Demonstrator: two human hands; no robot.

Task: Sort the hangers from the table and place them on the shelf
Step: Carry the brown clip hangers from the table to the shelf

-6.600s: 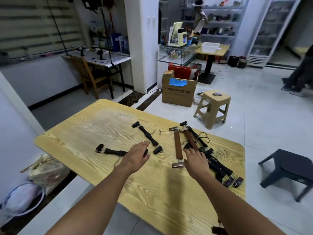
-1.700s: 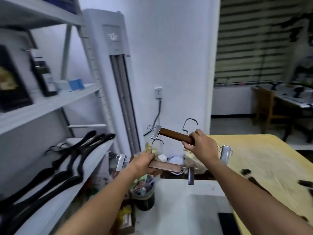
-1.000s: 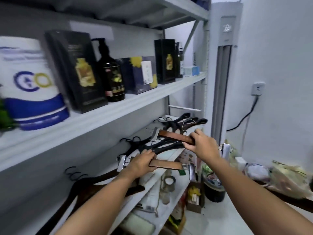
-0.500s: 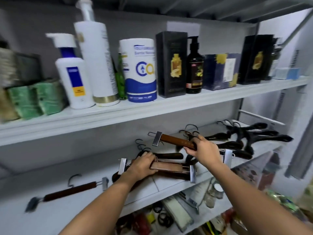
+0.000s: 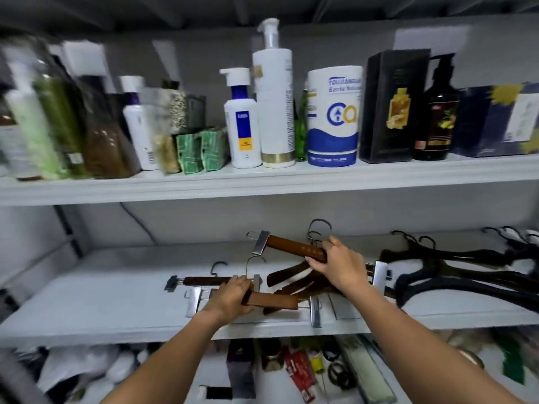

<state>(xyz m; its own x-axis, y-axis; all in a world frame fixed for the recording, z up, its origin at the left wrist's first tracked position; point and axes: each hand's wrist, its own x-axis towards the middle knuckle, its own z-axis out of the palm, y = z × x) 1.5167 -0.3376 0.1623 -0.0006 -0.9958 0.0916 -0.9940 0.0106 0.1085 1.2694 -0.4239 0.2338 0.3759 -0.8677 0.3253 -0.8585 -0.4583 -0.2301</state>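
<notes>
At a white shelf (image 5: 87, 304), left hand (image 5: 230, 295) and right hand (image 5: 339, 265) each grip a clip hanger (image 5: 271, 300) (image 5: 294, 247) over dark hangers (image 5: 466, 272).

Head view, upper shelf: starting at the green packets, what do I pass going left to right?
green packets → white pump bottle with blue label → tall white pump bottle → green glass bottle → blue-and-white paper roll → black box → dark pump bottle → navy box

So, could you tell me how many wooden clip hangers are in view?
3: the upper hanger in the right hand, the lower hanger in the left hand, a third hanger on the shelf. The dark pile may hide more.
</notes>
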